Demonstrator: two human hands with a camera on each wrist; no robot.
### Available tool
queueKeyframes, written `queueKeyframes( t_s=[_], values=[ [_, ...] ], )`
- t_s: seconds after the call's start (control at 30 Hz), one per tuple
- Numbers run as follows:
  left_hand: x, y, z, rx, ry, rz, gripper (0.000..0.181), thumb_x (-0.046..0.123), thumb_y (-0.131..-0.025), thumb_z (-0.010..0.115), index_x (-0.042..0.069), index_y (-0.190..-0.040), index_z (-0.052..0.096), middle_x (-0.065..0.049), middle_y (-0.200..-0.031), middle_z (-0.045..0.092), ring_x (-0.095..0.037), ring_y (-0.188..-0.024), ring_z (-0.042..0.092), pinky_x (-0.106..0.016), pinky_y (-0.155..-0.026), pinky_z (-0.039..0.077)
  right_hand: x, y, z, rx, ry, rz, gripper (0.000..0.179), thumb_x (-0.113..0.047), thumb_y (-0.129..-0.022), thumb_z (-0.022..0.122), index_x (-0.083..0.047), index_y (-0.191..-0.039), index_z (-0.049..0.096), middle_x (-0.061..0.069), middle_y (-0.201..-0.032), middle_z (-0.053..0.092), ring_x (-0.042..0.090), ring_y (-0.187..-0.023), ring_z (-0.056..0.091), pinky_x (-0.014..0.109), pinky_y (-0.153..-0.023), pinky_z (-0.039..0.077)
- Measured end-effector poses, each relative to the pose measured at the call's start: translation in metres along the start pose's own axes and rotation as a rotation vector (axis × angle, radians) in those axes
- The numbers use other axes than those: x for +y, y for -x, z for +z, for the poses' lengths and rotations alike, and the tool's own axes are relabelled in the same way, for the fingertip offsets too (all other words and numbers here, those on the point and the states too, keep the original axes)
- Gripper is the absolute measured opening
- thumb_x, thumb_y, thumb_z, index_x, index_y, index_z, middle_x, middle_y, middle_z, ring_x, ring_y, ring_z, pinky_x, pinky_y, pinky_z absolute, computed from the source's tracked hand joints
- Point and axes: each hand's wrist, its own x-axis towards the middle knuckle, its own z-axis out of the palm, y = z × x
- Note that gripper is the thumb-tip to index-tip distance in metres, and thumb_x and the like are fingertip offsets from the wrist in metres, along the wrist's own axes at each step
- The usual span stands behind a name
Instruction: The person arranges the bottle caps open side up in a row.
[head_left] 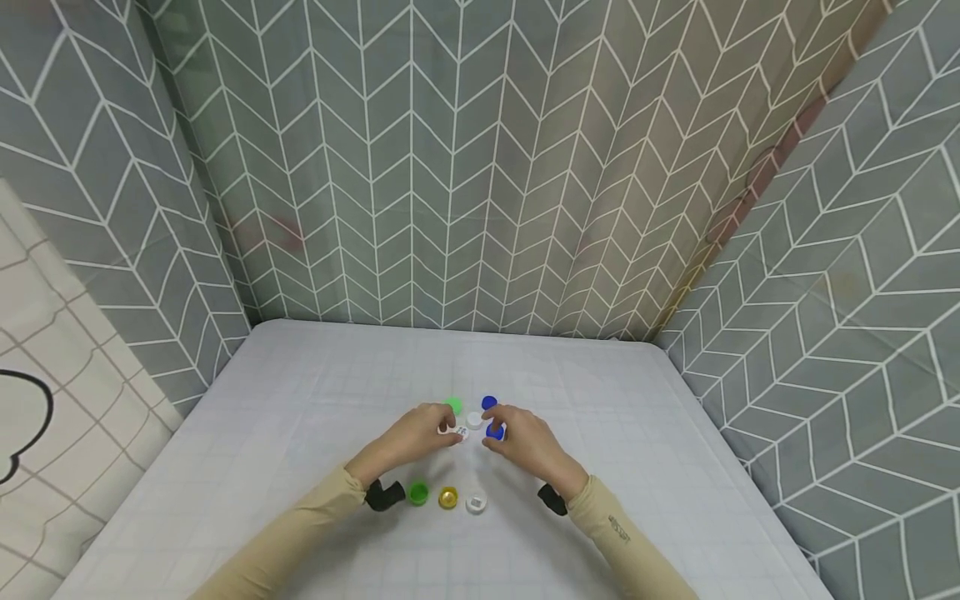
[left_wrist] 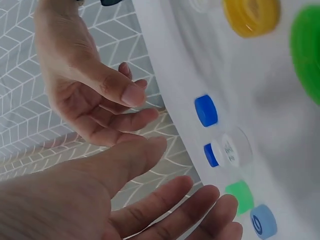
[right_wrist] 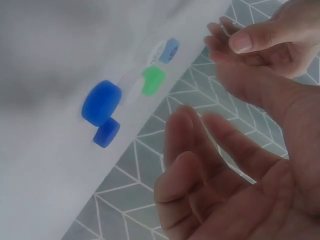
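Several bottle caps lie on the white-covered table, and both hands hover over them with fingers loosely bent and nothing held. My left hand (head_left: 418, 431) is nearest a white cap with dark print (head_left: 462, 432) and a light green cap (head_left: 454, 405). Beside my right hand (head_left: 531, 439) is a blue cap (head_left: 495, 432); a second blue cap (head_left: 489, 402) sits farther back. Between the hands is a plain white cap (head_left: 474, 420). A light blue cap (left_wrist: 263, 221) shows in both wrist views. Those views show a gap between each hand's thumb and fingers.
Closer to the body, a green cap (head_left: 418, 493), a gold-yellow cap (head_left: 447, 498) and a white cap (head_left: 476, 503) form a row between the forearms. Patterned grey curtains (head_left: 450, 167) surround the table (head_left: 337, 367) at the back and sides.
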Motion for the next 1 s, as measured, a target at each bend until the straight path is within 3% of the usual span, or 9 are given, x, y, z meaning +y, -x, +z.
queueKeyframes(
  t_s=[0.3,0.67,1.0],
  values=[
    [-0.005,-0.007,0.001,-0.022,-0.009,-0.042,0.031,0.026,-0.086,0.073,0.003,-0.105,0.066,-0.008,-0.090,0.066,-0.014,-0.073,0.058,-0.029,-0.065,0.050,0.003,-0.007,0.006,-0.009,-0.018,0.038,0.040,-0.022,-0.081,0.077,-0.011,-0.118,0.064,0.006,-0.095,0.072,0.010,-0.073,0.062,0.026,-0.064,0.049],
    [-0.015,-0.017,0.010,-0.088,0.053,-0.082,0.048,0.024,-0.083,0.075,0.000,-0.122,0.059,-0.011,-0.095,0.066,-0.015,-0.074,0.060,-0.031,-0.066,0.051,0.002,-0.014,0.021,-0.055,-0.052,0.053,0.041,-0.022,-0.081,0.076,-0.011,-0.119,0.064,0.009,-0.100,0.072,0.023,-0.087,0.068,0.033,-0.069,0.052],
    [-0.016,-0.021,0.018,-0.087,0.050,-0.091,0.049,0.020,-0.080,0.077,0.000,-0.121,0.060,-0.007,-0.090,0.064,-0.014,-0.073,0.057,-0.030,-0.066,0.050,0.000,-0.020,0.031,-0.065,-0.010,0.047,0.041,-0.021,-0.082,0.076,-0.009,-0.119,0.063,0.009,-0.101,0.072,0.021,-0.089,0.067,0.031,-0.070,0.052]
  ],
)
